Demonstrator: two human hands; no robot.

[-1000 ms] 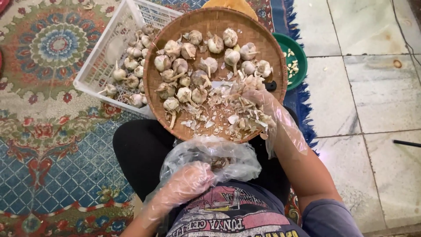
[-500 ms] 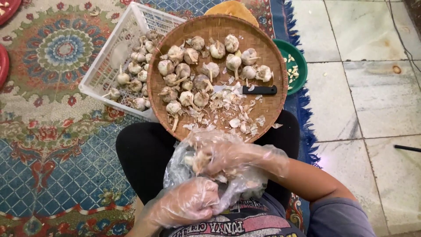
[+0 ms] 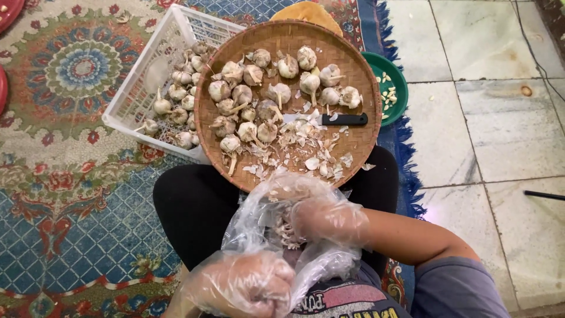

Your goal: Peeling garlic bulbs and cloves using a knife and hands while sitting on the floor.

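Clear plastic bag [image 3: 259, 235] sits on the lap, its edge clenched in the gloved left hand [image 3: 244, 285]; the right hand [image 3: 326, 219] reaches inside — probably gripping garlic skins [image 3: 287, 234], though film blurs it. A slack mouth could spill scraps beside the woven tray [image 3: 282, 41].

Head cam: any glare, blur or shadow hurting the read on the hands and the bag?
Head view: even, soft light with no hard shadows; the woven tray and garlic bulbs are sharp. The clear plastic bag catches pale sheen, hiding its contents. Both gloved hands, left hand and right hand, look soft from glove film and slight blur. Tile floor shows mild glare.
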